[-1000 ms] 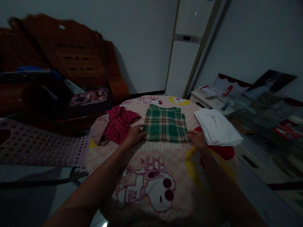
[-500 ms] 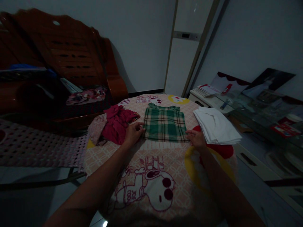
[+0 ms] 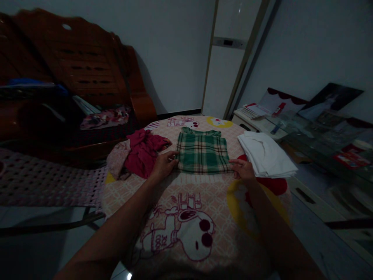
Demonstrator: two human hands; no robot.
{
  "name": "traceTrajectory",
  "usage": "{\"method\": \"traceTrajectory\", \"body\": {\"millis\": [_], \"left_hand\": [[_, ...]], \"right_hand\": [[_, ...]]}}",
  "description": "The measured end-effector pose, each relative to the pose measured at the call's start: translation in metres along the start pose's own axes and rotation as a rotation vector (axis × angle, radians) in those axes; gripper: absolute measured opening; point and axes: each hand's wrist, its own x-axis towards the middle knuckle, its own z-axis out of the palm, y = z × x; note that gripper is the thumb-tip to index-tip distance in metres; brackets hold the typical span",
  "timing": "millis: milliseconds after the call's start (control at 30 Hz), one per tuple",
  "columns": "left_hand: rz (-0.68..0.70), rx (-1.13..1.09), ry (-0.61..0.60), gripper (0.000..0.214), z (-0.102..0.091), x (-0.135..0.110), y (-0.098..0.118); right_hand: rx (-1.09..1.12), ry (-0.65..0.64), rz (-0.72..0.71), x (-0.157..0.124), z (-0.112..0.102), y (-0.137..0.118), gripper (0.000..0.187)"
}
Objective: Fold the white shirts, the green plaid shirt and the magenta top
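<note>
A green plaid shirt (image 3: 202, 151), folded to a rough rectangle with its neckline at the far side, lies flat on a round table covered by a printed cloth (image 3: 215, 194). At its near left corner, my left hand (image 3: 165, 164) is closed, thumb and fingers pinching the side edge. My right hand (image 3: 242, 169) pinches the near right corner in the same way. The fingertips are dim and partly merge with the fabric. Left of the shirt sits a crumpled magenta garment (image 3: 142, 153) beside a pale pink cloth (image 3: 119, 155). Folded white clothes (image 3: 266, 153) are stacked to the right.
A woven chair or lounger (image 3: 52, 179) adjoins the table's left side. Behind it stands a carved wooden bench (image 3: 87, 66) with cloth items on its seat. To the right is a glass-topped cabinet (image 3: 317, 144) holding papers and boxes. A tall white unit (image 3: 224, 74) stands by the wall.
Both hands stay at the shirt's near corners with almost no movement. The view has shifted very slightly; the garments lie as before.
</note>
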Motion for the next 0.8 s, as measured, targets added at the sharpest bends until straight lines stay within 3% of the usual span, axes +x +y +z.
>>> {"method": "traceTrajectory", "body": {"millis": [167,567,733,800], "left_hand": [[0.035,0.089,-0.043,0.047,0.0033,-0.004,0.0009],[0.02,0.207,0.0,0.04,0.0029,-0.0042,-0.0002],[0.033,0.401,-0.04,0.039,0.0018,-0.0051,0.0024],[0.013,0.515,-0.083,0.038,-0.0001,-0.0062,0.0043]], "right_hand": [[-0.035,-0.029,0.039,-0.0015,0.0,-0.0004,0.052],[-0.044,-0.072,0.116,-0.0001,-0.0037,0.0061,0.049],[-0.172,-0.076,0.086,-0.002,-0.006,0.0046,0.041],[-0.299,-0.071,0.007,-0.0012,-0.0072,0.0052,0.033]]}}
